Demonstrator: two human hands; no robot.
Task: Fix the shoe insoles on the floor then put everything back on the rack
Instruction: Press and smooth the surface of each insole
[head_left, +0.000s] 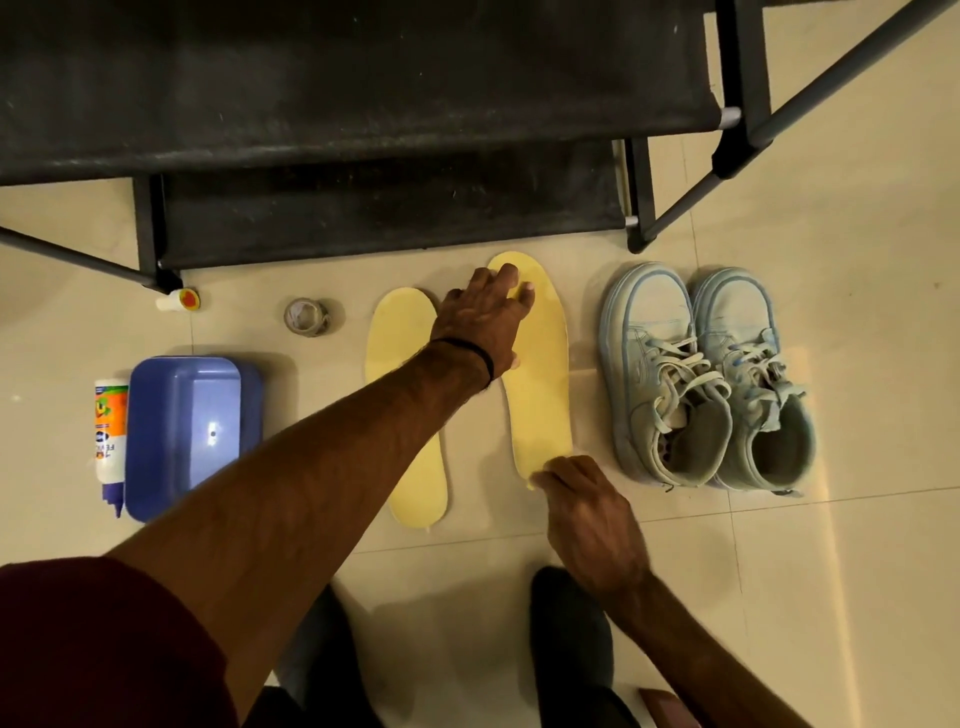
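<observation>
Two yellow insoles lie flat on the tiled floor: the left insole (402, 395) and the right insole (543, 374). My left hand (483, 317) reaches across and rests with straight fingers on the toe end of the right insole. My right hand (587, 514) touches that insole's heel end with its fingertips; whether they pinch the edge is unclear. A pair of pale blue sneakers (701, 379) stands to the right of the insoles. The black shoe rack (363, 130) stands just beyond them.
A roll of clear tape (307, 316) and a small glue tube (179, 300) lie near the rack's left leg. A blue plastic tray (189, 434) sits upside down at left beside a glue bottle (110, 441). My dark-clad feet (569, 639) are below.
</observation>
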